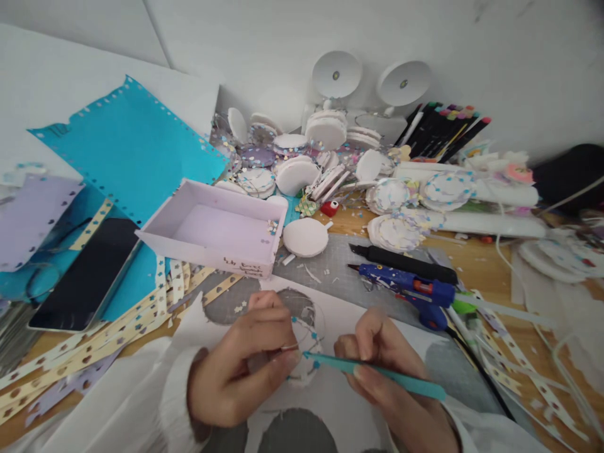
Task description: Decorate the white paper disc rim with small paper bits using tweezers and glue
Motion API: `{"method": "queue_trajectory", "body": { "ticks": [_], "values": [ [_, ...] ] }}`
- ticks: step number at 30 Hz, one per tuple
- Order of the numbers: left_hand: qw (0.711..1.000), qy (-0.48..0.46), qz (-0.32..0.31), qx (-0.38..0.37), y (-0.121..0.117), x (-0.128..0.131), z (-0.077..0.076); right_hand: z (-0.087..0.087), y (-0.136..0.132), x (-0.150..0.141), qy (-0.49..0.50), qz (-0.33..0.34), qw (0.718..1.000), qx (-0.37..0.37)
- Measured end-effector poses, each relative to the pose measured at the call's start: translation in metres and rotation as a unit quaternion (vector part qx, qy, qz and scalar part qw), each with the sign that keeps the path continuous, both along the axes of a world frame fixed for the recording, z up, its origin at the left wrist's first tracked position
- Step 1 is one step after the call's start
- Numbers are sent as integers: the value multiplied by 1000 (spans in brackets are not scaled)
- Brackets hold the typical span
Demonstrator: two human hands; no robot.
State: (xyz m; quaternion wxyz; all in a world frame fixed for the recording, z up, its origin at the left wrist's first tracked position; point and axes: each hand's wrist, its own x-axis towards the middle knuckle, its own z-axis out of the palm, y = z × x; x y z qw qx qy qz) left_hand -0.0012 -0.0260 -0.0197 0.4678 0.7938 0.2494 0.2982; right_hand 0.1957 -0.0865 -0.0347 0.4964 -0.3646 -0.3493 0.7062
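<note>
In front of me, a white round disc (306,375) with small blue pieces along its rim lies partly under my left hand (250,358). The left fingers are closed at its edge, and thin wire or thread shows near the fingertips. My right hand (389,365) grips slim teal tweezers (396,377). Their tip touches or nearly touches the disc beside the left thumb; a tiny blue piece seems to be at the tip. Beneath both hands lies a white sheet (349,402) with round holes cut out of it.
A lilac box (202,255) holding a few tiny pieces stands beyond my left hand. A blue glue gun (406,286) and black pen (401,262) lie right. Decorated discs (297,175) are piled behind. A phone (87,277), punched strips (117,324) and blue sheet (136,145) lie left.
</note>
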Motion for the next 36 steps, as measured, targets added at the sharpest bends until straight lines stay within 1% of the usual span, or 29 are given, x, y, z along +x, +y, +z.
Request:
{"method": "queue_trajectory", "body": {
  "ticks": [6,9,15,19,22,25,27,29,33,36],
  "values": [
    [1000,-8,-10,-6,1,-1,-3,1,2,-2,20,-6,1000,1],
    [1000,-16,-8,-4,2,-1,-2,3,4,-1,12,-14,1000,-15],
    [1000,0,-15,22,1,1,1,8,4,2,16,-32,998,-51],
    [1000,-9,-12,23,0,1,-1,8,5,4,24,-34,997,-70],
    [1000,-27,-2,13,1,0,-3,6,7,6,47,-52,996,-61],
    [999,-43,22,7,1,-1,-5,5,10,6,83,-96,991,-33],
    [999,-34,33,24,1,-1,-7,5,11,7,94,-120,988,-14],
    [997,-5,45,60,1,1,-8,5,12,7,92,-124,988,-1],
    [985,82,76,132,0,5,-12,4,12,9,86,-103,991,22],
    [974,121,84,173,1,7,-15,-1,13,10,71,-89,993,39]
  ]
}}
